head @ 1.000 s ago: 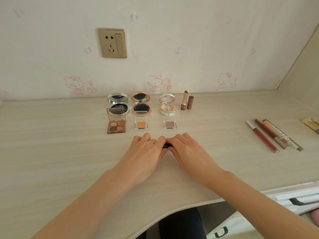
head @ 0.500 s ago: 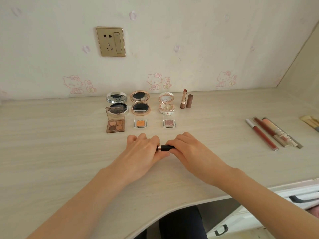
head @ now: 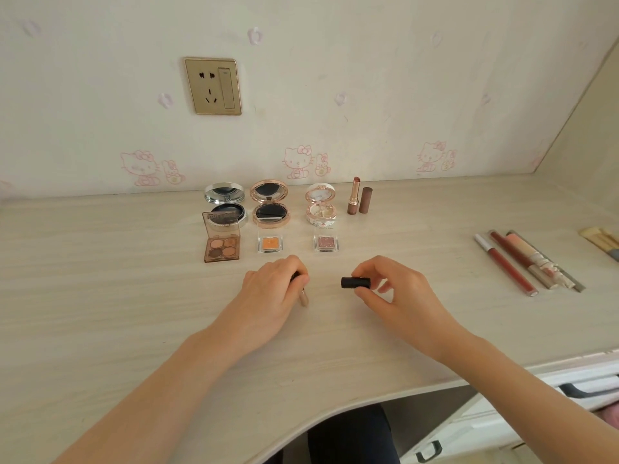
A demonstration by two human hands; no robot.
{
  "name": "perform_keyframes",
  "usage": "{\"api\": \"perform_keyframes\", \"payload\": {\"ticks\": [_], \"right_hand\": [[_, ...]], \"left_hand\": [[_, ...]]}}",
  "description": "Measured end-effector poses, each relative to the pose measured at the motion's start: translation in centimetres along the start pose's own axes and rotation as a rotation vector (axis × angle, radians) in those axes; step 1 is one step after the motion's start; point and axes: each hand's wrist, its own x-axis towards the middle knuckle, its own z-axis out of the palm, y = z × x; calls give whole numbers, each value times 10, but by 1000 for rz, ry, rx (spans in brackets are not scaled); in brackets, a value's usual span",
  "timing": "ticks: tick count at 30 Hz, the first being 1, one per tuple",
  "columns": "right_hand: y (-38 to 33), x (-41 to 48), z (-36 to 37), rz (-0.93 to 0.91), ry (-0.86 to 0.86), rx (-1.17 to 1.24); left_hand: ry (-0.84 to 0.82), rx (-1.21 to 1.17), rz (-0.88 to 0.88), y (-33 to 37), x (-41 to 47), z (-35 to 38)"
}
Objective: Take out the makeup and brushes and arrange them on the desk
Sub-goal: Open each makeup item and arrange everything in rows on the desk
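1. Two hands work just above the pale wood-grain table (head: pixel 100 296): the left hand (head: pixel 268 296) curls round a slim black lipstick tube (head: pixel 303 298) with a pale gold end, and the right hand (head: pixel 398 296) pinches its short black cylindrical cap (head: pixel 355 283) at the fingertips.
2. Both pieces look light, rigid, smooth and probably slippery; grip the barrel's sides.
3. Open round compacts (head: pixel 269 209) stand just behind; room to move lies left and toward the curved front edge.

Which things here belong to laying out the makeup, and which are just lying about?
Part of the job: black cap in right hand, lipstick tube in left hand, three open compacts, eyeshadow palette, lip pencils, brushes.
Just there: wall socket, drawer handle.
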Motion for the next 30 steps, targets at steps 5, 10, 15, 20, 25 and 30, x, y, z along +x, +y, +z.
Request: {"api": "perform_keyframes", "payload": {"ticks": [5,10,15,20,25,30], "right_hand": [[2,1,0,13,0,16],[1,3,-1,42,6,45],[3,5,-5,63,18,71],[9,7,-11,97,23,114],[19,5,-17,112,18,110],[33,8,-29,156,61,108]], "left_hand": [[99,-82,-29,-2,0,0],[96,-488,-188,5,4,-4],[49,-987,-368,13,8,-7],[-94,-1173,-434,19,16,-4],[-125,-1133,-418,29,29,0],[-112,-773,-275,40,48,2]]}}
